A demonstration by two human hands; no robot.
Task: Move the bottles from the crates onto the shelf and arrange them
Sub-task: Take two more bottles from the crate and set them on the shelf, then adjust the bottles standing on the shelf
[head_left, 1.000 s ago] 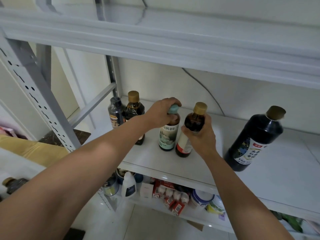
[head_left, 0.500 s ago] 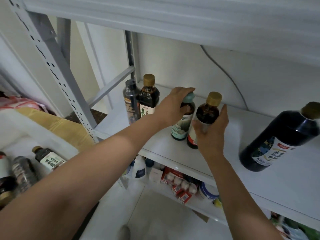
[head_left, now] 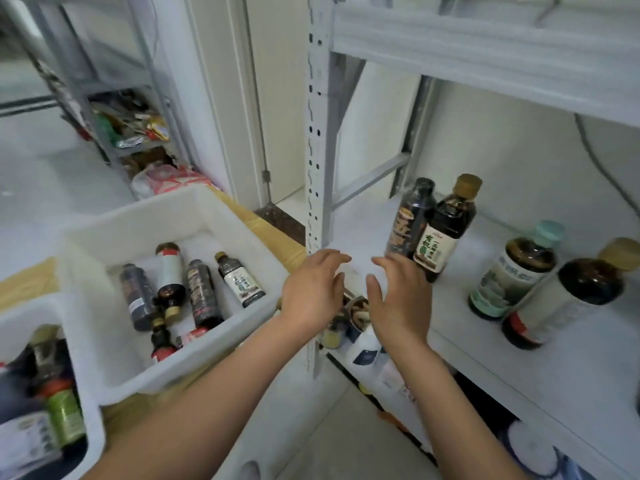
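Between the crates and the shelf edge, both hands are empty: left hand (head_left: 313, 289) and right hand (head_left: 398, 299) hang side by side with fingers spread and loose, gripping nothing, palms down, just in front of the shelf upright (head_left: 317, 188). Next pick lies left and slightly below the hands, in the near white crate (head_left: 104, 237). Left hand is clearly the closer one; right hand would have to cross over the left arm to get there. Nearest bottle to the left hand looks like the small one with the white label (head_left: 239, 280), lying flat, cap pointing away and left, long axis running diagonally toward the wrist. Beside it more bottles lie flat, roughly parallel, some touching: a dark one (head_left: 202, 294) and a red-capped one with a white label (head_left: 169, 271). So the reach is a leftward sweep, and the grip should wrap across the body, not the cap. A second crate (head_left: 45, 313) at the lower left holds more bottles, further off. On the shelf (head_left: 491, 344) to the right, four bottles stand upright: two touching at the back left, two further right near the front.
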